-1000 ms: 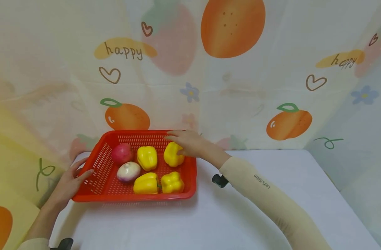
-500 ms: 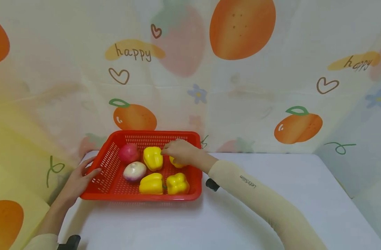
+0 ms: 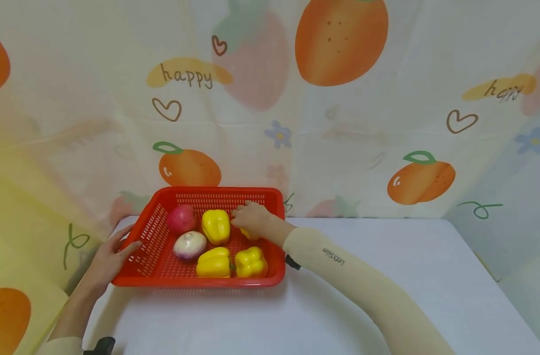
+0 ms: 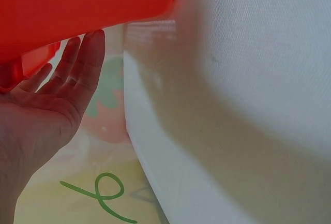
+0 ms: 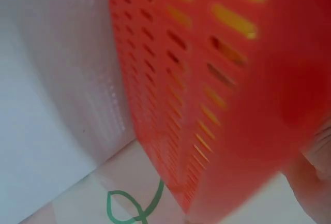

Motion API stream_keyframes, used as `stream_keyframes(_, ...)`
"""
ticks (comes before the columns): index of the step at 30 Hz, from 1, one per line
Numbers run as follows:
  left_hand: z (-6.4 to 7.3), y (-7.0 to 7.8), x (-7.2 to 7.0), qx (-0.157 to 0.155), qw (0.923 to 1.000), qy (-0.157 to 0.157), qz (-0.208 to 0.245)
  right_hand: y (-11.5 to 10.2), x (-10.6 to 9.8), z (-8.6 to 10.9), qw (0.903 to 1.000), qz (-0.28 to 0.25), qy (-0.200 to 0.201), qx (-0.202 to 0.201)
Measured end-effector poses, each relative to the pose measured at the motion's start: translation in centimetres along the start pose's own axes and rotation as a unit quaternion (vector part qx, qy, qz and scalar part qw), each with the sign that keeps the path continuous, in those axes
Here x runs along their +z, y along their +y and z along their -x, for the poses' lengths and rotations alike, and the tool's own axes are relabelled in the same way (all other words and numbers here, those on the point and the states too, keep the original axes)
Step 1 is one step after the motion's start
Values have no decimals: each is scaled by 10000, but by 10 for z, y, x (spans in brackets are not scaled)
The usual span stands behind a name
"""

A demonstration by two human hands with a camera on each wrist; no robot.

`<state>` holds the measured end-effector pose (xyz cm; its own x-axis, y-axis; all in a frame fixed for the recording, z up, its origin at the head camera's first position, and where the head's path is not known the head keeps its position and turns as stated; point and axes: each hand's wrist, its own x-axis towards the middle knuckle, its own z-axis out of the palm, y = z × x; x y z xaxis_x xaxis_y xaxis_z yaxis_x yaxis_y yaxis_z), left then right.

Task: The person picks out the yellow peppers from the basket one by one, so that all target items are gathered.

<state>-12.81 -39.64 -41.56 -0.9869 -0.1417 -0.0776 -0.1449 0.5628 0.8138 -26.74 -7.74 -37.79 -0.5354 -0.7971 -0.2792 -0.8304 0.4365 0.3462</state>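
Observation:
A red slotted plastic basket (image 3: 187, 282) stands on the white table in the head view. My left hand (image 3: 108, 259) holds its left rim, thumb over the top and fingers outside; in the left wrist view those fingers (image 4: 93, 53) touch under the rim. At the basket's back right my right hand (image 3: 254, 219) reaches in and grips a yellow bell pepper (image 3: 249, 235), which it mostly covers; its fingertips are hidden. To the left lies another yellow bell pepper (image 3: 216, 227), and nearer me are two more, a left pepper (image 3: 214, 263) and a right pepper (image 3: 251, 262).
A round pinkish-red fruit (image 3: 181, 220) and a round white-and-purple vegetable (image 3: 189, 245) lie in the basket's left half. A fruit-printed cloth (image 3: 341, 162) hangs behind the table (image 3: 363, 251). The right wrist view shows the basket's slotted side (image 5: 165, 89) close up.
My right hand's fingers went from stretched over the back right pepper to lowered around it, and the forearm shifted left. The left hand keeps its hold on the rim. The head view shifted slightly.

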Motion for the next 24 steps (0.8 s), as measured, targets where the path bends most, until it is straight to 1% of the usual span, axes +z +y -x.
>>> stream_keyframes(3, 1, -1, 0, -37, 10000, -1, 34, -2, 5, -4, 9995, 320, -50, 1)
stream_keyframes(6, 1, -1, 1, -94, 9999, -46, 77, -7, 9, -8, 9970, 760, -101, -68)
stream_keyframes(8, 1, -1, 1, -117, 9999, -67, 99, -10, 11, -10, 9938, 1091, -195, -133)
stream_keyframes(13, 1, 0, 1, -132, 9998, -66, 114, -19, 14, -13, 9848, 1644, -526, -177)
stream_keyframes(16, 2, 1, 1, -136, 9999, -75, 64, -21, 15, -13, 9797, 1883, -659, -184)
stream_keyframes(19, 2, 1, 1, -135, 9999, -93, 35, -22, 16, -13, 9767, 2018, -713, -184)
stream_keyframes(24, 2, 0, 0, -147, 9998, -120, 68, -22, 17, -13, 9747, 2117, -696, -136)
